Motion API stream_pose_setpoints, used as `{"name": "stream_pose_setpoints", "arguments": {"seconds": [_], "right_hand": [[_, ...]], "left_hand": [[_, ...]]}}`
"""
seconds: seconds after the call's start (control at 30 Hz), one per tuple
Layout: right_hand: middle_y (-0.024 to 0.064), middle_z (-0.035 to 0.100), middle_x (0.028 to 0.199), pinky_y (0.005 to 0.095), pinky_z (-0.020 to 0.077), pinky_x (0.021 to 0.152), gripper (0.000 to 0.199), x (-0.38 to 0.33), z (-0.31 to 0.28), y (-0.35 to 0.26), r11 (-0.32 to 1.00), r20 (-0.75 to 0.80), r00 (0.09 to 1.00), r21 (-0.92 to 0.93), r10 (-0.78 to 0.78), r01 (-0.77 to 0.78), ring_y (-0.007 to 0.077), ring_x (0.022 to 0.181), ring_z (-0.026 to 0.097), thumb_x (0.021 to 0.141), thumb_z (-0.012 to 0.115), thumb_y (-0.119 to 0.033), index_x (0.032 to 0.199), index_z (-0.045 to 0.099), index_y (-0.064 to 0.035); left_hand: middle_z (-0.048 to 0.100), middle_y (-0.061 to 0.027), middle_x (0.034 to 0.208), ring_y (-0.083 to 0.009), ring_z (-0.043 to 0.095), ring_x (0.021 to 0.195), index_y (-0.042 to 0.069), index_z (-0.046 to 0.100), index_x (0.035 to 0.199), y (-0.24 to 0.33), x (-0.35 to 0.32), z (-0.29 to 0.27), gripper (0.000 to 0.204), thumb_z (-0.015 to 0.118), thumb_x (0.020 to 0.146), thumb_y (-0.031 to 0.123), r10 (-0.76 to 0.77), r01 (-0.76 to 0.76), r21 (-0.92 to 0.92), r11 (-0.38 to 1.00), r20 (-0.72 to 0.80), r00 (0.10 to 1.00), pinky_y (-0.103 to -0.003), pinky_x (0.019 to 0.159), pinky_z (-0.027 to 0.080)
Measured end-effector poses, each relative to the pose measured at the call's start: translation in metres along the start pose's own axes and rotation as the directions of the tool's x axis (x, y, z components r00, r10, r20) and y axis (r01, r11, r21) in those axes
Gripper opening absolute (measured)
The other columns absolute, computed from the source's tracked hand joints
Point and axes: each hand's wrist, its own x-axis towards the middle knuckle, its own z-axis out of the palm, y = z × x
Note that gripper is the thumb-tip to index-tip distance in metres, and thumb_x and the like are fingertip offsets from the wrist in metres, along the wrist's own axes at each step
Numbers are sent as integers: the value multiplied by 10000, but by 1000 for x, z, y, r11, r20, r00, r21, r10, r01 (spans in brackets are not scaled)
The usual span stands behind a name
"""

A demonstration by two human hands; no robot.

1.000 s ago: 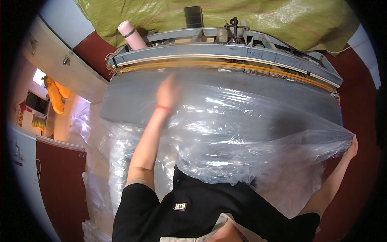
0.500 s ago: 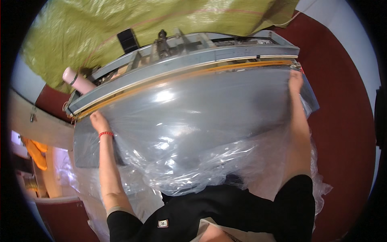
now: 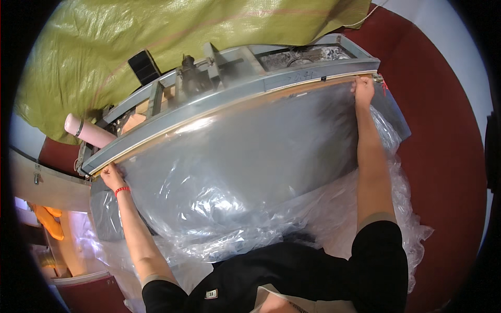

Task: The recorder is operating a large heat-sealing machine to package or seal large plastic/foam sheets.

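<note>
The left hand point(image 3: 110, 176) and right hand point(image 3: 364, 92) have their fingers curled tight on the far edge of 1 clear plastic sheet point(image 3: 209, 201), near the 2 ends of the metal frame point(image 3: 222, 94). The sheet spreads over the grey surface point(image 3: 392, 112), bunching beside the black shirt point(image 3: 282, 274). A pink bottle point(image 3: 94, 134) is at the frame's left end.

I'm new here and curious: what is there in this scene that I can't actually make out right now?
All in the head view:
- Exact grip of the left hand and right hand on the clear plastic sheet: curled fingers hide it.
- Details of the dark metal mechanism: blurred.
- Far side of the yellow-green sheet: cut off by the top edge.
- What the orange thing is: too small.
</note>
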Motion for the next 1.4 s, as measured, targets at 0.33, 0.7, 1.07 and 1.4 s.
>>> {"name": "stream_pose_setpoints", "arguments": {"seconds": [0.33, 0.7, 1.07, 1.4], "right_hand": [[71, 576, 687, 229, 428, 488, 235, -2, -16, -9, 993, 103, 994, -117, 26, -14, 131, 547, 556, 759, 612, -181, 901, 515, -21], [128, 604, 946, 342, 427, 774, 262, -18, -185, -92, 516, -302, 911, -848, -279, -123, 257, 878, 566, 759, 585, -254, 946, 616, -74], [62, 556, 1004, 267, 379, 860, 303, -278, 69, -270, 864, 838, 310, 317, -448, 391, 162, 959, 511, 692, 619, -40, 990, 563, -36], [-26, 562, 729, 176, 394, 553, 100, -342, 108, -262, 891, 958, 105, 285, -265, -353, 37, 613, 478, 778, 569, -82, 863, 584, -32]], "left_hand": [[497, -18, 533, -110, 470, 438, 27, 551, 712, 51, 1, -46, 433, 444, 851, 423, -461, 292, 476, 829, 288, 839, -229, 377, 358], [482, 82, 696, -11, 395, 596, 95, 569, 832, 174, -137, -2, 160, 520, 834, 248, -216, 261, 55, 964, 736, 642, -161, 511, 300], [459, 69, 592, -1, 327, 452, 63, 553, 832, 253, -213, 10, 115, 540, 827, 178, -89, 280, -57, 958, 871, 482, -156, 391, 216], [523, 23, 686, -36, 473, 583, 28, 520, 793, 250, -212, 2, 77, 591, 762, 33, 224, -81, -211, 974, 849, 478, -189, 508, 400]]}}
